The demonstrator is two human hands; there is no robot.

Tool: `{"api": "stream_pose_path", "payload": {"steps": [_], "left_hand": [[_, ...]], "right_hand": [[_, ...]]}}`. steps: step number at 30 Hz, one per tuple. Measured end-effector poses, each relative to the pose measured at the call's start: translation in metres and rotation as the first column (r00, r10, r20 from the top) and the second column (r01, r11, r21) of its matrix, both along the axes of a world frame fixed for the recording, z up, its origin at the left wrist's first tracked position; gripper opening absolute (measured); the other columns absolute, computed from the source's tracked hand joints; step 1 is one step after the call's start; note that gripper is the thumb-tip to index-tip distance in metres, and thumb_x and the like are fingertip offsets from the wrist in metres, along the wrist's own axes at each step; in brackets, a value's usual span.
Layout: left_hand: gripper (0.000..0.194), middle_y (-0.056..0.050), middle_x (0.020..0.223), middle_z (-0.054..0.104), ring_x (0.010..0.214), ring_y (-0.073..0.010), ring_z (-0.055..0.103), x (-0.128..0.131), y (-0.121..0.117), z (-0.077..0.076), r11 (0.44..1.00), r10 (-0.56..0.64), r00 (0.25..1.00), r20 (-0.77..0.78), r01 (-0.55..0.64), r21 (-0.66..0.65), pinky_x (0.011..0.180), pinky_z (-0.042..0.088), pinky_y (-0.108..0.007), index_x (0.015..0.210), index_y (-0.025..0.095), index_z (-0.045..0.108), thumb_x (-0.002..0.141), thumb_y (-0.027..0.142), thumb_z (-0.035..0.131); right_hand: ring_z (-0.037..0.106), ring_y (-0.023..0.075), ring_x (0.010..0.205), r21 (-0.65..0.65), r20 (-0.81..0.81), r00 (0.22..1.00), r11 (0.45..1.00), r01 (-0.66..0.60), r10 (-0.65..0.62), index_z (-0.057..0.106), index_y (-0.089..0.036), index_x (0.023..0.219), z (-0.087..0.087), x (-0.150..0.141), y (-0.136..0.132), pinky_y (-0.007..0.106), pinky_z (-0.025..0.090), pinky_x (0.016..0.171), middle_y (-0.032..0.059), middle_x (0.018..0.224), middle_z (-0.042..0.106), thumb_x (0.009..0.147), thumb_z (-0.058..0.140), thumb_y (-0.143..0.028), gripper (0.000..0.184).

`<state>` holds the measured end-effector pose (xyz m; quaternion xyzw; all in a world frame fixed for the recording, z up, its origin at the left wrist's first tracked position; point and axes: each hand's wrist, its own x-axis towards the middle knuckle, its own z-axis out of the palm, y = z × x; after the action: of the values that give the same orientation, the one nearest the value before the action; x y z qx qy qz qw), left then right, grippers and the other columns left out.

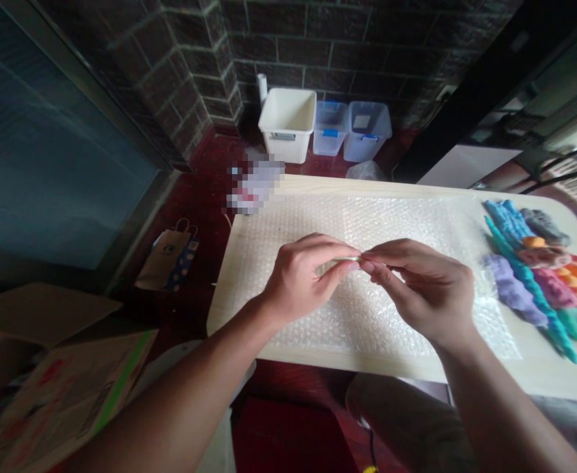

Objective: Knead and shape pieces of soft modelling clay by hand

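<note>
Above the table, my left hand (302, 272) is closed in a pinch on a thin, pale greenish strip (346, 259). The strip's exact kind is too small to tell. My right hand (419, 282) meets it from the other side, with thumb and forefinger pinched at the strip's right end. The fingertips of both hands touch or nearly touch there, partly hiding the strip. Below them, a sheet of bubble wrap (293, 230) lies flat across the table (226, 282).
Soft coloured pieces, among them a purple one (514, 292) and a long teal one (534, 295), lie at the table's right. A blurred-out item (256, 187) is at the far left corner. Beyond stand a white bin (288, 125) and clear boxes (367, 135). Cardboard (71, 387) sits lower left.
</note>
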<state>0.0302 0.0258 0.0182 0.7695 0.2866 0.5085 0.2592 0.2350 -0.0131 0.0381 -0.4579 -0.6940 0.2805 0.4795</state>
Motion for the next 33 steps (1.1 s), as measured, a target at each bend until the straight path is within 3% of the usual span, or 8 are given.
{"api": "stream_pose_path", "payload": {"steps": [6, 12, 22, 29, 33], "left_hand": [[0.007, -0.007, 0.095, 0.082, 0.090, -0.0171, 0.078, 0.0021, 0.0013, 0.0001, 1.000, -0.007, 0.999, 0.039, 0.008, -0.012, 0.084, 0.064, -0.032, 0.099, 0.017, 0.077, 0.097, 0.014, 0.071], [0.009, -0.008, 0.097, 0.081, 0.091, -0.0182, 0.077, 0.0030, -0.0009, -0.0017, 0.994, 0.009, 1.000, 0.002, -0.009, 0.107, 0.085, 0.064, -0.033, 0.099, 0.016, 0.076, 0.095, 0.012, 0.070], [0.008, -0.008, 0.099, 0.082, 0.094, -0.0170, 0.077, 0.0005, 0.0001, 0.0006, 1.000, -0.010, 0.999, 0.048, 0.010, -0.003, 0.087, 0.062, -0.031, 0.101, 0.017, 0.079, 0.097, 0.015, 0.073], [0.018, -0.006, 0.102, 0.082, 0.096, -0.0186, 0.077, -0.0005, -0.0002, 0.0046, 0.998, 0.014, 0.999, 0.044, -0.011, -0.069, 0.089, 0.062, -0.032, 0.108, 0.018, 0.078, 0.090, 0.019, 0.081], [0.010, -0.005, 0.098, 0.083, 0.091, -0.0175, 0.077, -0.0011, 0.0006, 0.0045, 0.992, 0.031, 0.997, 0.066, -0.022, -0.125, 0.086, 0.061, -0.030, 0.100, 0.019, 0.080, 0.090, 0.022, 0.082]], "right_hand": [[0.073, 0.0218, 0.088, -0.018, 0.009, 0.999, 0.999, 0.033, -0.033, 0.084, -0.028, 0.098, -0.0010, -0.0024, -0.0002, 0.038, 0.057, 0.076, 0.0050, 0.095, 0.080, 0.090, 0.083, -0.022, 0.010], [0.069, 0.0178, 0.079, -0.143, -0.105, 0.994, 0.990, 0.011, -0.027, 0.082, -0.026, 0.095, -0.0047, -0.0064, 0.0013, 0.032, 0.054, 0.066, 0.0044, 0.091, 0.076, 0.091, 0.083, -0.027, 0.005], [0.074, 0.0216, 0.093, 0.015, -0.008, 1.000, 1.000, -0.014, 0.014, 0.082, -0.029, 0.105, -0.0040, -0.0026, 0.0017, 0.039, 0.058, 0.081, 0.0047, 0.099, 0.080, 0.091, 0.080, -0.015, 0.019], [0.074, 0.0218, 0.089, 0.100, 0.019, 1.000, 0.995, 0.018, -0.020, 0.081, -0.026, 0.103, 0.0000, -0.0032, 0.0009, 0.040, 0.059, 0.078, 0.0054, 0.097, 0.080, 0.090, 0.079, -0.011, 0.020], [0.075, 0.0214, 0.087, 0.152, 0.065, 0.997, 0.988, 0.029, -0.039, 0.081, -0.026, 0.107, 0.0030, -0.0020, -0.0003, 0.038, 0.060, 0.074, 0.0054, 0.096, 0.080, 0.090, 0.079, -0.011, 0.023]]}}
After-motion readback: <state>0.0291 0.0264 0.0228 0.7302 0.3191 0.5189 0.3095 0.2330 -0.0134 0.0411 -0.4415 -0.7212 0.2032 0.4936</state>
